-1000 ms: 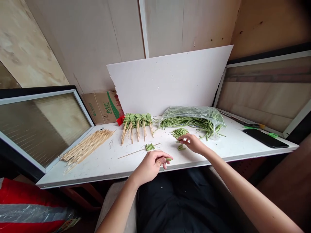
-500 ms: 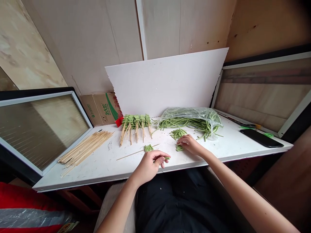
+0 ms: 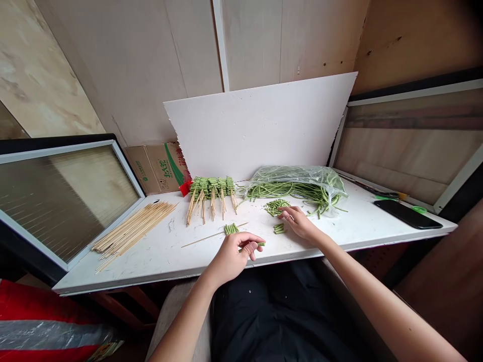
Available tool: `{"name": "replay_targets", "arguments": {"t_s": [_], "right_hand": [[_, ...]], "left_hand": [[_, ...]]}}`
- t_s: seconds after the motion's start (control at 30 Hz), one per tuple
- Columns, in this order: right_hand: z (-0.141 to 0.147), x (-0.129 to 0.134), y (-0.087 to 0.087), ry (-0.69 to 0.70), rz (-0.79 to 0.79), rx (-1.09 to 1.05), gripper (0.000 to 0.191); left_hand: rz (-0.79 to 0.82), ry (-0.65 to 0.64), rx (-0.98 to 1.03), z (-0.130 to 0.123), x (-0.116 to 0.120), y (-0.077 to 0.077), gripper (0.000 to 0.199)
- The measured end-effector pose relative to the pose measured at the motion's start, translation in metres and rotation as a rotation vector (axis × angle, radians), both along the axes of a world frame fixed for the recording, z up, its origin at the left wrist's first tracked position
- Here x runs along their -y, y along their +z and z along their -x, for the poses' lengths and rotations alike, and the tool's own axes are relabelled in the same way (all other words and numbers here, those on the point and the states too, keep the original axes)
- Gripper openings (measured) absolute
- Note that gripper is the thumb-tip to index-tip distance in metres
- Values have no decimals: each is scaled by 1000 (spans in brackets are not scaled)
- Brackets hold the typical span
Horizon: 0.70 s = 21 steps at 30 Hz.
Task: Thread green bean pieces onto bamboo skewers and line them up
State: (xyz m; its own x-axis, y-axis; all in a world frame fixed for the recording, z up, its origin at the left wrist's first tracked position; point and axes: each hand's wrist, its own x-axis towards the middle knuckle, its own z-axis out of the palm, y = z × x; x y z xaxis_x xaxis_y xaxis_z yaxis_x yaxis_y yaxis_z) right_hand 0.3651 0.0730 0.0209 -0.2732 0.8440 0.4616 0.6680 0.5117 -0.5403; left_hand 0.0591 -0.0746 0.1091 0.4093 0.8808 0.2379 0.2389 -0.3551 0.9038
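Note:
My left hand (image 3: 237,254) is closed on a short piece of green bean (image 3: 261,244), which pokes out past the fingertips. Just beyond it, several bean pieces (image 3: 231,229) sit side by side on a thin bamboo skewer (image 3: 202,241) lying on the table. My right hand (image 3: 296,221) reaches to the edge of a heap of cut bean pieces (image 3: 275,206), its fingers apart; nothing shows between them. Below that hand is a small row of bean pieces (image 3: 279,229) on the tabletop.
Finished bean skewers (image 3: 213,188) are stacked at the back, beside a cardboard box (image 3: 158,168). Bare skewers (image 3: 136,229) lie at left. A clear bag of long beans (image 3: 294,183) is behind my right hand. A phone (image 3: 407,213) rests at right on the white table (image 3: 158,266).
My right hand has shifted slightly up and right, off the small row of bean pieces towards the heap, uncovering the row. My left hand stays almost in place with its bean piece.

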Motion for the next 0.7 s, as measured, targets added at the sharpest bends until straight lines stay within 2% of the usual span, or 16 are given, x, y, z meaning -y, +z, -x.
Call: {"name": "replay_targets", "arguments": {"t_s": [0.17, 0.37, 0.47, 0.53, 0.6, 0.7], "right_hand": [[3, 4, 3, 13, -46, -63, 56], [2, 7, 20, -28, -75, -160, 63], [13, 14, 32, -23, -51, -247, 60], [27, 27, 42, 61, 16, -317, 56], [44, 43, 53, 221, 101, -352, 56], [67, 70, 67, 451, 165, -249, 60]], "left_hand": [[5, 8, -3, 0, 0, 0, 31], [14, 2, -12, 1, -1, -2, 33], [20, 7, 5, 1, -1, -3, 34], [25, 31, 32, 1, -2, -4, 36], [36, 89, 46, 2, -5, -6, 44], [51, 207, 41, 4, -10, -11, 53]]}}
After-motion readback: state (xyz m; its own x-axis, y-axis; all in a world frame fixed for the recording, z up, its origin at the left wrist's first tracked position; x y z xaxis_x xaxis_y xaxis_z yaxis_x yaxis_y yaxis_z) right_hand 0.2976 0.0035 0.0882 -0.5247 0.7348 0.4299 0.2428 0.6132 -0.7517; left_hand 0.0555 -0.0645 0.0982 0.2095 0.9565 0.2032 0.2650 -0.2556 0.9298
